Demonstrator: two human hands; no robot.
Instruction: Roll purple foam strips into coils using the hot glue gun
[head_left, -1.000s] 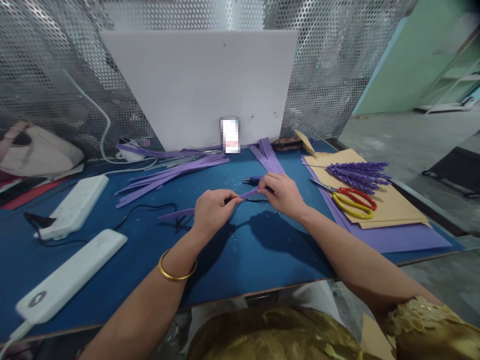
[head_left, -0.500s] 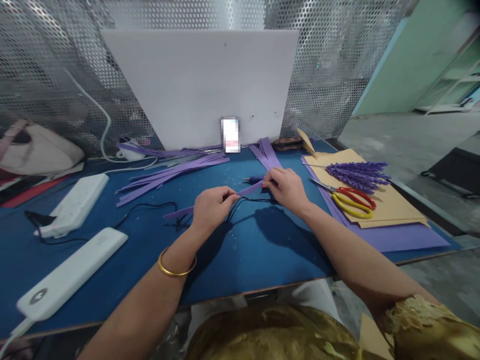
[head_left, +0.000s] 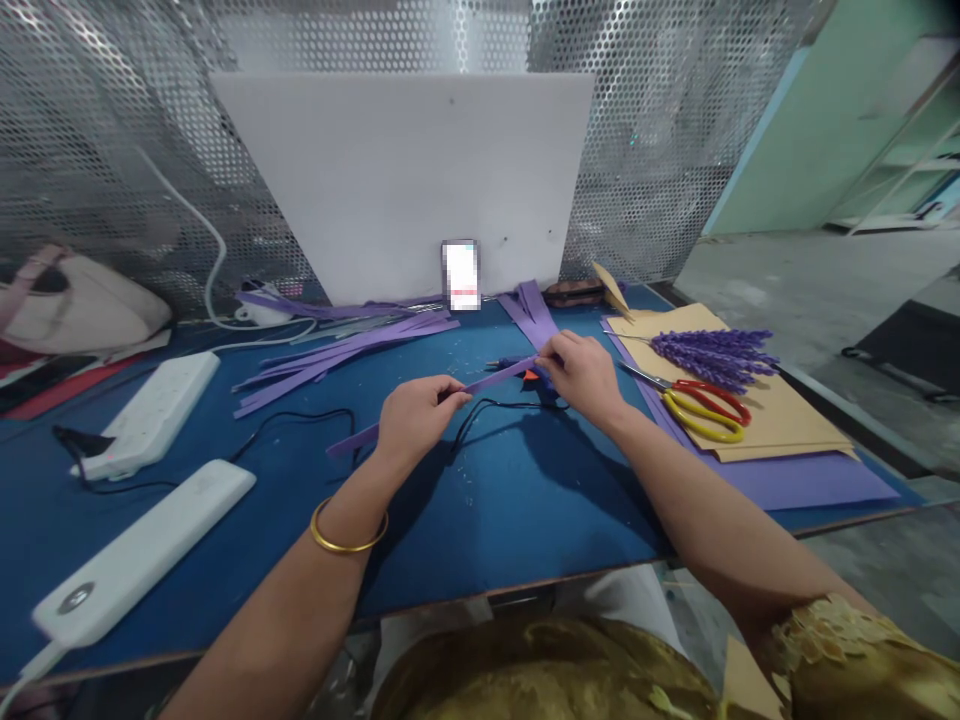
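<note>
A long purple foam strip (head_left: 491, 381) is stretched between my two hands above the blue table (head_left: 510, 500). My left hand (head_left: 412, 415), with a gold bangle on its wrist, pinches the strip near its middle, and the strip's tail sticks out to the left. My right hand (head_left: 583, 375) pinches the strip's far end. Just beneath that hand lies a purple tool with an orange part (head_left: 529, 375) and a black cord (head_left: 495, 405).
Loose purple strips (head_left: 337, 345) lie at the back left. Red and yellow scissors (head_left: 701, 405) and a bunch of purple foam flowers (head_left: 716, 352) rest on brown paper at the right. Two white power strips (head_left: 146, 410) sit left. A white board (head_left: 405, 180) stands behind.
Both hands have moved apart along the strip, the right hand shifting away and to the right, so more of the strip shows stretched between them.
</note>
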